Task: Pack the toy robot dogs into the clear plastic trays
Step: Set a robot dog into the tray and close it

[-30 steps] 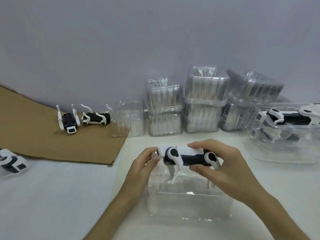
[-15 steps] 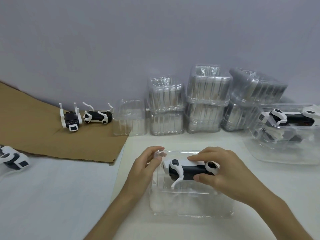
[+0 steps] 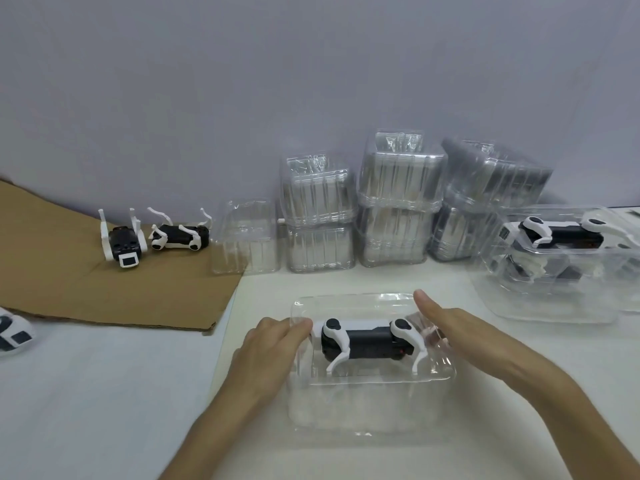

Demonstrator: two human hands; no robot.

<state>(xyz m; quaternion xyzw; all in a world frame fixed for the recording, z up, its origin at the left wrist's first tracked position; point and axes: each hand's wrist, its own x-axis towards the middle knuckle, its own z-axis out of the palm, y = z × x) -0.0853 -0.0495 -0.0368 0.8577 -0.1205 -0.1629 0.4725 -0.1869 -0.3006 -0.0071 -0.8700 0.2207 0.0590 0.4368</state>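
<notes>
A black and white toy robot dog (image 3: pixel 367 339) lies on its side inside a clear plastic tray (image 3: pixel 363 410) in front of me. My left hand (image 3: pixel 273 351) rests with nearly straight fingers on the tray's left rim, close to the dog's head end. At the tray's right end is my right hand (image 3: pixel 460 334), fingers straight, thumb raised, off the dog. Two more dogs (image 3: pixel 123 242) (image 3: pixel 180 237) lie legs-up on the cardboard (image 3: pixel 69 289). Another dog (image 3: pixel 14 332) shows at the left edge.
Stacks of empty clear trays (image 3: pixel 398 199) line the wall, with a single empty tray (image 3: pixel 246 237) to their left. On the right, a packed tray (image 3: pixel 554 299) holds a dog (image 3: pixel 561 233). The cardboard covers the table's back left.
The dog went down from above the tray into it. My right hand let go of it and opened at the tray's right end. My left hand shifted to the left rim.
</notes>
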